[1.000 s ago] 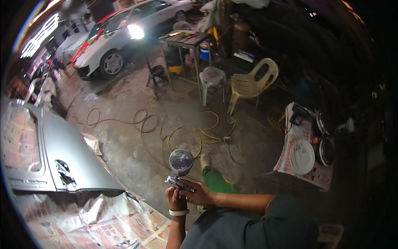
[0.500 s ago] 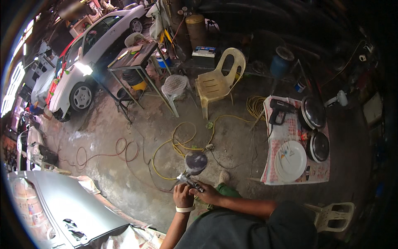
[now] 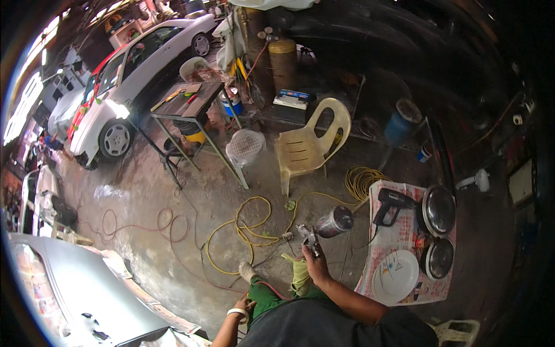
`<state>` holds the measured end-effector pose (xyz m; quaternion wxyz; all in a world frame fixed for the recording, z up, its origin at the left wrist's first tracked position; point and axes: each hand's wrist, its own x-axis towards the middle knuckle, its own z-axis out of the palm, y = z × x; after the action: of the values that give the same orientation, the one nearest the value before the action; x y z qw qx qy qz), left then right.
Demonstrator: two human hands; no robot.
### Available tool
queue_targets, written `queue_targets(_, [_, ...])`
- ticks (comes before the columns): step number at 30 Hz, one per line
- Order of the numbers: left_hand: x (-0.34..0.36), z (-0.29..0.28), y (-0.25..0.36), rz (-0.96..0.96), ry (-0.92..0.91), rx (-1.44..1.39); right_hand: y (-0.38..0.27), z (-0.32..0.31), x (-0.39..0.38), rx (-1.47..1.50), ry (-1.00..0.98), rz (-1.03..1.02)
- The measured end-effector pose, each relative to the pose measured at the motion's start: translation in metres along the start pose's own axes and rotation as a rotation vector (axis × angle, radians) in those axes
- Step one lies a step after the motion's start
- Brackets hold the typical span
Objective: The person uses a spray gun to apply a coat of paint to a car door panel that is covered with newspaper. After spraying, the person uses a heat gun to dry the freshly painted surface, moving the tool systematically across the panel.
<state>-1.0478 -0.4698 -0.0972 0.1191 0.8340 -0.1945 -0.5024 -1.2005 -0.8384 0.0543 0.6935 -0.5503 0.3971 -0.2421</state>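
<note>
My right hand [image 3: 315,266] is wrapped round the handle of a spray gun [image 3: 309,236], held out in front of my body. Its dark, paint-marked cup [image 3: 335,222] tilts to the right, near the table. Low by my green trousers [image 3: 265,296] is my left hand [image 3: 243,307], apart from the gun, a white band on its wrist. Its fingers look curled; what they hold, if anything, is too small to make out. A red hose [image 3: 272,288] crosses the trousers close by. A pale yellow-green, cloth-like thing [image 3: 298,274] shows beside my right hand.
A paper-covered table [image 3: 370,272] at right carries a heat gun [image 3: 393,205], white plates [image 3: 399,274] and round dark lids [image 3: 438,209]. Yellow hose [image 3: 252,231] loops over the floor. Ahead stand a plastic chair [image 3: 303,147] and metal table [image 3: 191,101]. A grey car panel [image 3: 87,283] lies left.
My left hand has come off the spray gun and dropped toward my trousers. My right hand has carried the gun to the right, and its cup now tilts right. The view has shifted.
</note>
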Motion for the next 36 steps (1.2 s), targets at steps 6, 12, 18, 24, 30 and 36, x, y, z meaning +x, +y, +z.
queue_targets(6, [0.032, -0.012, 0.013, -0.484, -0.405, -0.549, -0.013, 0.024, 0.051, 0.065, 0.249, 0.128])
queue_targets(12, [0.083, -0.096, 0.068, -0.453, -0.632, -0.622, -0.009, 0.052, 0.136, 0.32, 0.327, 0.199])
queue_targets(18, [0.158, -0.124, 0.058, -0.053, -0.342, -0.148, -0.05, 0.116, 0.211, 0.614, 0.216, 0.41])
queue_targets(24, [0.218, -0.118, 0.099, 0.05, 0.131, -0.179, -0.123, 0.118, 0.269, 0.582, 0.116, 0.377])
queue_targets(30, [0.173, -0.099, -0.041, -1.167, 0.807, -1.193, -0.172, 0.059, 0.41, 0.275, 0.076, 0.235])
queue_targets(36, [0.08, -0.137, -0.079, -1.218, 1.633, -1.128, -0.123, -0.002, 0.593, -0.018, 0.113, 0.113])
